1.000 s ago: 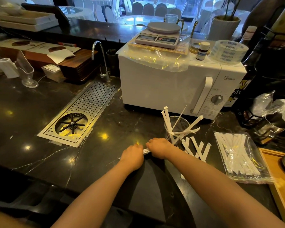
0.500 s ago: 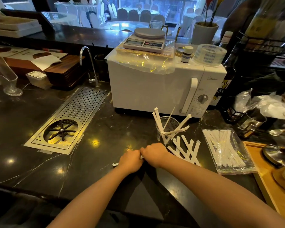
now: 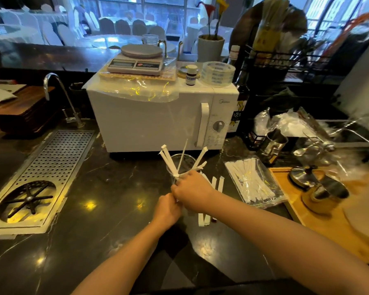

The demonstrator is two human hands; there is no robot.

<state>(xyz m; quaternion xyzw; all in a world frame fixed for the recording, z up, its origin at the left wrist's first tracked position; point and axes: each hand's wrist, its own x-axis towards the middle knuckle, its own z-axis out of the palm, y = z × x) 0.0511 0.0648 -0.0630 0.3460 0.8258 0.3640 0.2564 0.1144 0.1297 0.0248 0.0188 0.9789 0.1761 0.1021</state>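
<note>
— Both hands have come up off the counter [image 3: 115, 188] and closer to the glass cup [image 3: 184, 161] since a second ago, haven't they?

— Yes. Back then they worked low, with a white strip stretched between them. Now they are bunched together right at the cup's near side.

— Where is the wrapped stick [image 3: 177, 176]?

— Only a white tip shows, at the fingertips of the right hand [image 3: 193, 191], touching the foot of the cup. I judge it is about to join the sticks in the cup [image 3: 168, 160].

— How is the grip?

— The right hand's fingers are curled tight and pinching that tip. The left hand [image 3: 167, 209] is also curled, with its knuckles up, pressed against the right from below. Whether it has hold of anything, I cannot tell.

— And the arms?

— Both forearms reach in from the near edge and meet mid-counter.

— What is around them?

— Loose sticks [image 3: 217, 184] lie just right of the hands, and a plastic bag [image 3: 254, 184] of more lies beyond. The microwave [image 3: 147, 124] stands behind the cup.
</note>
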